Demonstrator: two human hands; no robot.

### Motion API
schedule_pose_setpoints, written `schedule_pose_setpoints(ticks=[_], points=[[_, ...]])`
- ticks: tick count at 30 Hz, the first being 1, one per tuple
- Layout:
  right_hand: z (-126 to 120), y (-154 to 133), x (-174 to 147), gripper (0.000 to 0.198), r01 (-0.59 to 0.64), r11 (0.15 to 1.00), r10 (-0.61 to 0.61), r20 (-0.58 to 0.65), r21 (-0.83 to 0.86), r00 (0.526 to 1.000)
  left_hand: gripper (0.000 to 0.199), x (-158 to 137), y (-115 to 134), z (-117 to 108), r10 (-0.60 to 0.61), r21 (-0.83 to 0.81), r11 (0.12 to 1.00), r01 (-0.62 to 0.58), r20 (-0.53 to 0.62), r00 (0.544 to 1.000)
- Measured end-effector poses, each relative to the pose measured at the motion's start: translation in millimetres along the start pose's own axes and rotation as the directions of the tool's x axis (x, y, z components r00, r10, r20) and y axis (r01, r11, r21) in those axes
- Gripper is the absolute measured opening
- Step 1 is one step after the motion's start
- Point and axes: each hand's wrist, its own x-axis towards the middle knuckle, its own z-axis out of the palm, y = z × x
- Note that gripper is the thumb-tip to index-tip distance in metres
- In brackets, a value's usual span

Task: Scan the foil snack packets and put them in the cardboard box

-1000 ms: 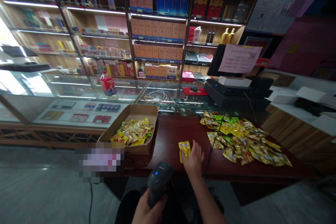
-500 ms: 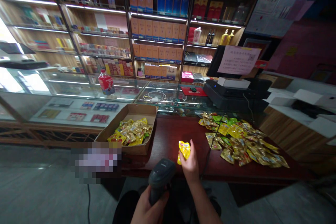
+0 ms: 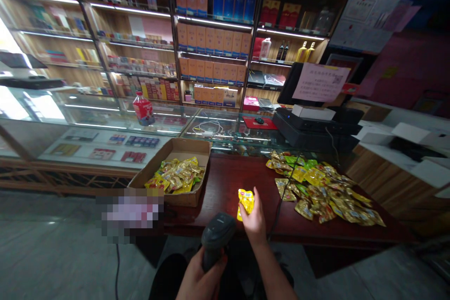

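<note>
My left hand [image 3: 204,272] is wrapped round the handle of a dark barcode scanner [image 3: 218,230], whose head points up and away from me. My right hand [image 3: 253,218] grips a small yellow snack packet [image 3: 245,201] between thumb and fingers, just above the front of the dark red table [image 3: 225,173]. To the left stands an open cardboard box [image 3: 191,150] with a heap of yellow and gold packets [image 3: 179,176] inside. Right of my right hand, a larger pile of similar gold, yellow and green packets [image 3: 321,187] is spread over the tabletop.
A glass display counter [image 3: 168,126] runs behind the table, bearing a red bottle [image 3: 143,108] and a mouse on a red mat [image 3: 260,122]. A monitor with a pink paper sheet [image 3: 320,82] stands at the right. A cable [image 3: 117,267] hangs at lower left.
Almost nothing differs. The view has shifted very slightly, and both hands keep their hold on the barcode scanner and the snack packet.
</note>
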Motion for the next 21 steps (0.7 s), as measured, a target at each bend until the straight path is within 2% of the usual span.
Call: schedule_pose_setpoints(ticks=[5,12,16,21], points=[[1.6,2.3,-0.6,0.075,-0.004,1.0,0.004,0.016,0.007,1.0,0.047,9.4,-2.3,2.9,0.024,-0.014,1.0,-0.024,-0.009,1.0],[1.5,-1.9,0.2,0.074,-0.036,0.999,0.036,0.02,-0.002,0.999,0.055,32.2,-9.7,7.6,0.014,-0.005,1.0,-0.014,0.028,1.0],[1.1,-2.9,0.6,0.074,-0.036,0.999,0.036,0.029,-0.007,0.999,0.048,34.5,-13.0,8.3,0.039,-0.025,0.999,-0.038,0.049,0.998],[1.0,-3.0,0.3,0.073,-0.016,1.0,0.016,0.006,-0.02,1.0,0.047,32.5,-7.9,11.4,0.013,-0.04,0.999,-0.012,0.042,0.999]])
